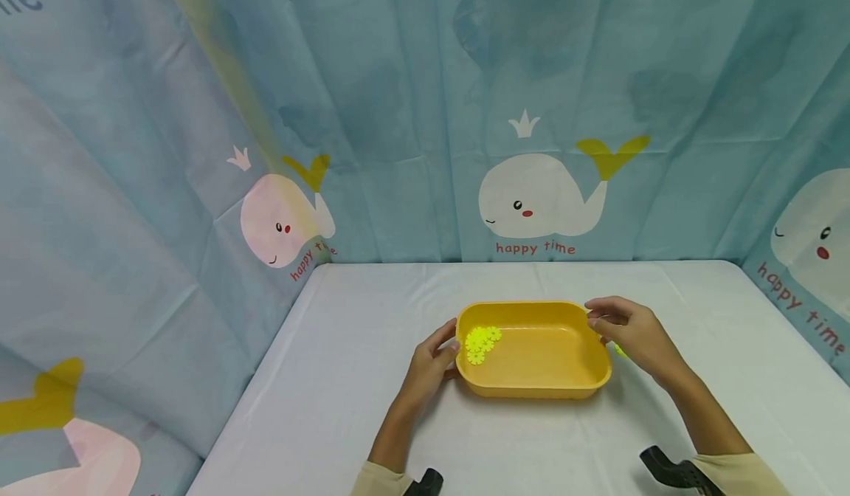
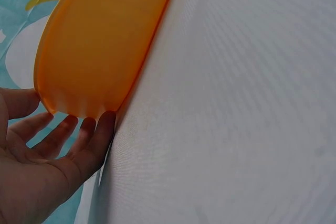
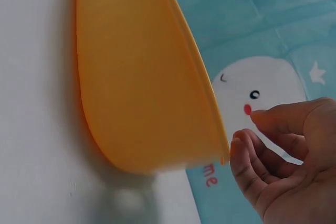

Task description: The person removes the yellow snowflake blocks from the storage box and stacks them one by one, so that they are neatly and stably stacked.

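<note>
- Head view: a yellow tray (image 1: 538,356) sits over the white cloth of the table (image 1: 392,297), mouth up, its long sides running left to right between the person's two hands; whether its base touches the cloth cannot be told.
- The left grip (image 1: 425,370), a bare hand, holds the tray's left end. In the left wrist view the thumb is at the rim, while the other fingertips are spread along the outside of the end wall, touching it.
- The right grip (image 1: 631,333) is at the tray's far right corner, fingers loosely bent around air, with a gap between thumb and forefinger in the right wrist view. The tray's rim is just beside these fingertips; whether one of them touches it cannot be told.
- A cluster of bright yellow-green pieces (image 1: 479,345) lies inside the tray at its left end, just across the wall from the left grip and well apart from the right one.
- Another yellow-green piece (image 1: 620,350) shows partly outside the tray, just off its right end, partly hidden by the right grip.
- Behind the table hangs a blue curtain (image 1: 412,112) printed with whales.
</note>
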The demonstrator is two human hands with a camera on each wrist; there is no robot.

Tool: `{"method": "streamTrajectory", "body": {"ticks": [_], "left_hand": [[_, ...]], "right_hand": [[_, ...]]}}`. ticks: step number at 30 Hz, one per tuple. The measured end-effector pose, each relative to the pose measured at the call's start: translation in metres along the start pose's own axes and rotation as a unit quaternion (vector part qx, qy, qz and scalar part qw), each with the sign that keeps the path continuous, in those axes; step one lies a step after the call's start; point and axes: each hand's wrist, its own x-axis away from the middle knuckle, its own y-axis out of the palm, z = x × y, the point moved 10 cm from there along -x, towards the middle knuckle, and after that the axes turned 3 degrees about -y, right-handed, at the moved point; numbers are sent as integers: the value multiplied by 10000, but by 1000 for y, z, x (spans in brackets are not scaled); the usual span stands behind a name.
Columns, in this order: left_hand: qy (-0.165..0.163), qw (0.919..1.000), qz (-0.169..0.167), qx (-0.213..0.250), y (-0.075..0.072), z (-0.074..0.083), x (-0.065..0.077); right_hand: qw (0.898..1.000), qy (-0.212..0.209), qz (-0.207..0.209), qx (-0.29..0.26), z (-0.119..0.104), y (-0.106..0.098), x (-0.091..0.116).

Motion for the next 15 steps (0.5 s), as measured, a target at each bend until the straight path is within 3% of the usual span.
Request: {"method": "streamTrajectory", "body": {"ticks": [15], "left_hand": [[-28, 10000, -19, 25, 0, 0, 0]], "right_hand": [[9976, -287, -347, -526, -25, 44, -13]]}}
